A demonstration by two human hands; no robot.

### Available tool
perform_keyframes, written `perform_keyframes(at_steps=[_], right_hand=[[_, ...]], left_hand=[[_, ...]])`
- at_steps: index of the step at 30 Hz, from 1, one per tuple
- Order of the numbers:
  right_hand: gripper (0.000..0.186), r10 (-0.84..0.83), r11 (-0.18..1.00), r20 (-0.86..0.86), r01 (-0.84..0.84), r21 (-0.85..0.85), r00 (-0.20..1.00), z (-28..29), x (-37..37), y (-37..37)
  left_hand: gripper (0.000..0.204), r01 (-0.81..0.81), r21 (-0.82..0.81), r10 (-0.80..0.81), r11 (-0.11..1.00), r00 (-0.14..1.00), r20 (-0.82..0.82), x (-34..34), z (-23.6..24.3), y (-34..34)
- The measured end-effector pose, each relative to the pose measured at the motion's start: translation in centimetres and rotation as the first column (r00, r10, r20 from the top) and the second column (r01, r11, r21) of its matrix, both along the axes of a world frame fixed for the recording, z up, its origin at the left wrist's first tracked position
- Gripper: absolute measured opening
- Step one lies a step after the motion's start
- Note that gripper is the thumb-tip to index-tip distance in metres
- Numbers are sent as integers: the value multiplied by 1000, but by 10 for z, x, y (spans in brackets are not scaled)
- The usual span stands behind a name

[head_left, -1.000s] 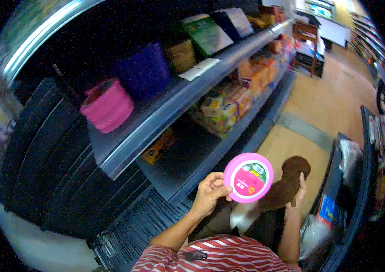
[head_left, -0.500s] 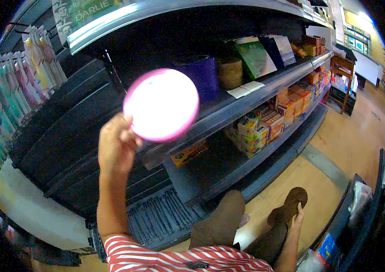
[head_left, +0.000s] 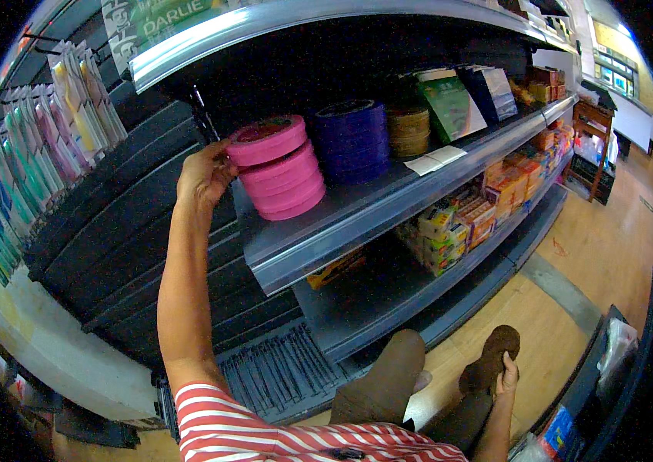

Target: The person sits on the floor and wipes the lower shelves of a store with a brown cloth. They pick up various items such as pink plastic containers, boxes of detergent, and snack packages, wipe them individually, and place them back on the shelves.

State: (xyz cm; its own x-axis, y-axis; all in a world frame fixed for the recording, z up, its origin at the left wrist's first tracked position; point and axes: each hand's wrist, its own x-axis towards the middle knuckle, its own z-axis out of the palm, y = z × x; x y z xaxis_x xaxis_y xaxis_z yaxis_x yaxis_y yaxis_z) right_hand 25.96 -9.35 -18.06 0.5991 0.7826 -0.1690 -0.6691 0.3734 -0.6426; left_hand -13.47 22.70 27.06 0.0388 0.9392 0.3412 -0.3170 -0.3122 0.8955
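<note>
My left hand (head_left: 207, 175) reaches up to the shelf at the left. Its fingers are closed on the edge of a flat round pink container (head_left: 267, 138). That container rests slightly askew on a stack of similar pink containers (head_left: 284, 187). Beside the pink stack stand a dark blue stack (head_left: 352, 142) and a shorter gold stack (head_left: 409, 131). Low at the right, my right hand (head_left: 506, 374) has its fingers closed around the edge of a dark brown, round-ended thing (head_left: 500, 346). Its kind is not clear.
Green and blue packs (head_left: 449, 106) stand farther along the shelf (head_left: 326, 223), with a white card (head_left: 435, 159) at its edge. Colourful boxes (head_left: 465, 223) fill the lower shelf. Hanging packets (head_left: 65, 115) are at the left. A black rack (head_left: 611, 377) stands right.
My left hand has lowered the pink container from in front of the shelf onto the pink stack. Its bright face no longer points at me. My right hand has hardly moved.
</note>
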Motion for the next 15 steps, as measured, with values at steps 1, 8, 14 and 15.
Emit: perform_keyframes(at_steps=[1, 8, 14, 15], right_hand=[[35, -10, 1000, 0, 10, -12, 1000, -4, 1, 1], [27, -61, 996, -16, 60, -66, 998, 24, -11, 0], [28, -41, 994, 30, 44, -97, 999, 13, -5, -1], [29, -37, 996, 31, 39, -81, 999, 9, -3, -1]], left_hand=[[14, 38, -2, -38, 999, 999, -36, -5, 0, 4], [13, -60, 20, 63, 998, 972, -228, 10, 7, -18], [17, -152, 128, 196, 980, 842, -502, 7, 14, -28], [17, -171, 139, 219, 975, 820, -529, 7, 14, -26]])
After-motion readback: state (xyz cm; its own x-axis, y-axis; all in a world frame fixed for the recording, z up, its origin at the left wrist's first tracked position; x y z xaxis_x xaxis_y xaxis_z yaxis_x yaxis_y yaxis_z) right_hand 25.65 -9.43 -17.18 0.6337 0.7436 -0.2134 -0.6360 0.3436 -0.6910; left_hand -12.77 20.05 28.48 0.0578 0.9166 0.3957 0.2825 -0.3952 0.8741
